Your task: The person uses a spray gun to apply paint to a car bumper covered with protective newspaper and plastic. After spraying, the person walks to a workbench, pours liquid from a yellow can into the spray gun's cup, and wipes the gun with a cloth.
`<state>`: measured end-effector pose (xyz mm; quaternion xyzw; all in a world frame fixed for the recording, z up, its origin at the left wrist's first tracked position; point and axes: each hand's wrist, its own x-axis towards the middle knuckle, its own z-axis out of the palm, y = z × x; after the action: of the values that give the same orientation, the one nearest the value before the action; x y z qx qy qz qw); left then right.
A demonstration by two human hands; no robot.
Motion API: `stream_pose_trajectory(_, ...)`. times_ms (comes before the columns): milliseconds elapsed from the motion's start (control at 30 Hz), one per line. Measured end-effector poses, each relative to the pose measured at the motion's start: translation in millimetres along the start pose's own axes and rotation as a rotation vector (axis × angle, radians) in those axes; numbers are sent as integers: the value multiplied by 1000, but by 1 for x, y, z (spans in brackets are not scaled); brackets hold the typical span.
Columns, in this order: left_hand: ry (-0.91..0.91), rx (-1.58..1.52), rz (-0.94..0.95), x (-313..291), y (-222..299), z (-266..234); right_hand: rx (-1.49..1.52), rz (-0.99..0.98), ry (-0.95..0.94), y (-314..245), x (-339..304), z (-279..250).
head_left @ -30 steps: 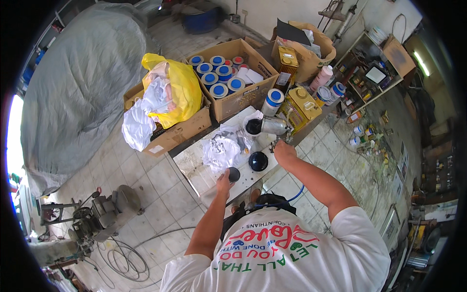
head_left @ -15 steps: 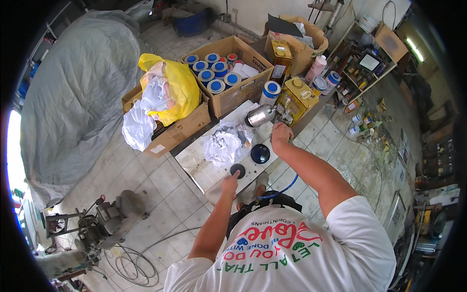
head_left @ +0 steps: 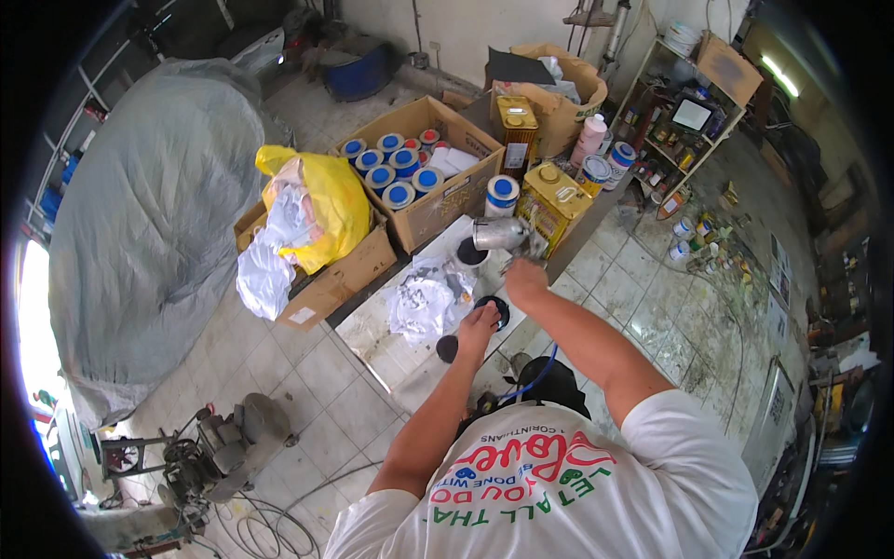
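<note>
My right hand is closed around a spray gun, whose silver metal cup lies tilted on its side above the work table. Just below the cup's left end is a small round container with a dark inside. My left hand has its fingers closed at the left rim of a glossy black round dish, partly hiding it. Beside my left wrist a flat black disc rests on the table. A crumpled, stained white plastic sheet lies left of the dish.
Beyond the table stand a carton of blue-lidded cans, a carton topped by a yellow bag, a yellow metal tin and a blue-lidded can. A blue hose passes near my waist. A compressor stands left.
My left hand has let go of the black disc and moved right to the black dish. The spray gun has shifted slightly, and the dark-inside container now shows beneath its cup.
</note>
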<state>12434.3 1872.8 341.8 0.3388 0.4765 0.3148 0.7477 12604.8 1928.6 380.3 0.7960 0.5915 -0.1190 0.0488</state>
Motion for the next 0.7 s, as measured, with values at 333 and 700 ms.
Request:
stream_pose_trajectory(333,138,-133,-133,56,3,41,684,-561,126,22,-72,29)
stream_pose_trajectory(700,677,370,63,6,24,100,861,29,757,197,70,20)
